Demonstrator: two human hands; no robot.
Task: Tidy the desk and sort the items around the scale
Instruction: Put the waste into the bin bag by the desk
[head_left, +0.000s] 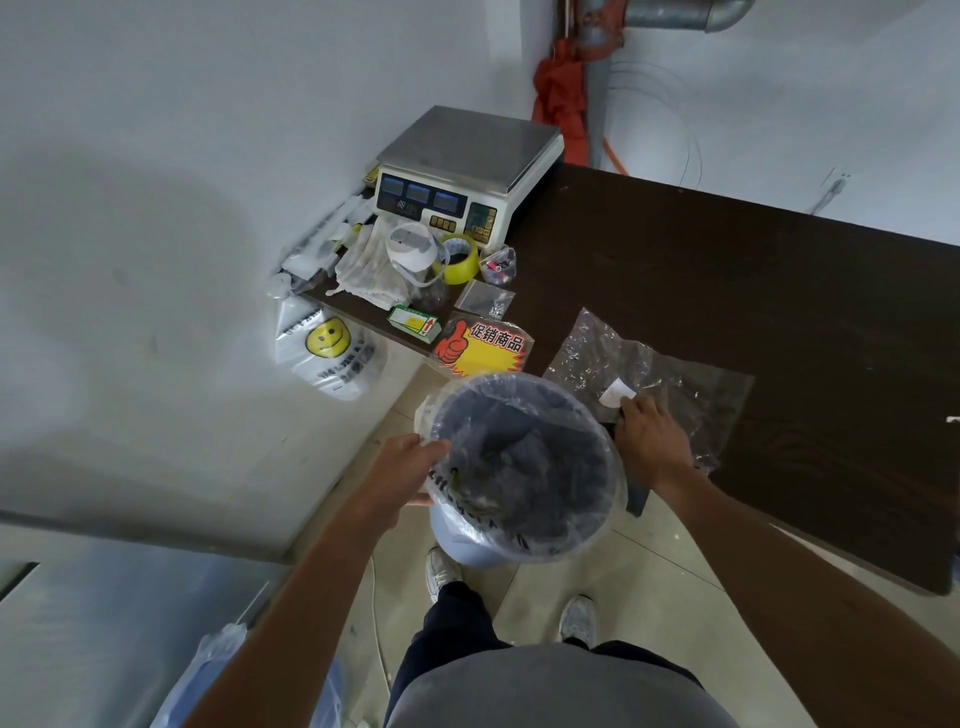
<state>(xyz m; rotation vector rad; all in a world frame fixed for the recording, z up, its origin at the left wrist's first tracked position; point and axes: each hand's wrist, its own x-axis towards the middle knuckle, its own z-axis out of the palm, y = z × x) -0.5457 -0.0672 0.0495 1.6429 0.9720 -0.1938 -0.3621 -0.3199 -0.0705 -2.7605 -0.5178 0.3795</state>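
Observation:
A white scale (467, 171) with a steel pan stands at the dark desk's (753, 291) far left corner. In front of it lie a yellow tape roll (460, 258), a white lidded jar (413, 249), small clear bags and a red-yellow promotion sign (483, 347). My left hand (402, 475) grips the rim of a bucket (524, 467) lined with a clear bag, held at the desk's near edge. My right hand (652, 439) presses on a crumpled clear plastic bag (649, 379) lying on the desk beside the bucket.
A smiley-face plastic bag (330, 351) hangs off the desk's left end. White wall stands to the left, a metal cabinet (104, 623) at lower left. An orange cloth (558, 98) hangs on a pipe behind the scale. My feet stand on the tiled floor.

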